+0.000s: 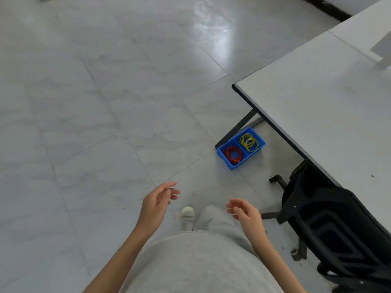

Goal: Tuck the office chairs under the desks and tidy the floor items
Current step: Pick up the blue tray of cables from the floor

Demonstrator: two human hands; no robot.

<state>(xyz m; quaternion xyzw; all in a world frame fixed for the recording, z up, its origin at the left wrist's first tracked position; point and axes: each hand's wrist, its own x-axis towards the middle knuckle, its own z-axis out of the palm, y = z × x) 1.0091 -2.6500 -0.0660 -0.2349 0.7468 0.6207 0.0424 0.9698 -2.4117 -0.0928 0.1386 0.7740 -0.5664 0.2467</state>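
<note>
A black office chair [330, 225] stands at the lower right with its seat partly under the white desk [317, 106]. On the floor by the desk's black leg sits a blue two-compartment bin [233, 164], with red rubber bands [233, 154] in one half and yellow ones [249, 141] in the other. My left hand [157, 203] and my right hand [245, 211] hover in front of me with fingers relaxed, holding nothing. Both hands are well short of the bin and to the left of the chair.
Grey tiled floor [105, 102] spreads wide to the left and ahead. My grey trousers and a white shoe [187, 214] show below the hands. A second white desk [364, 28] joins the first at the upper right. The chair's castors [275, 179] stick out near the bin.
</note>
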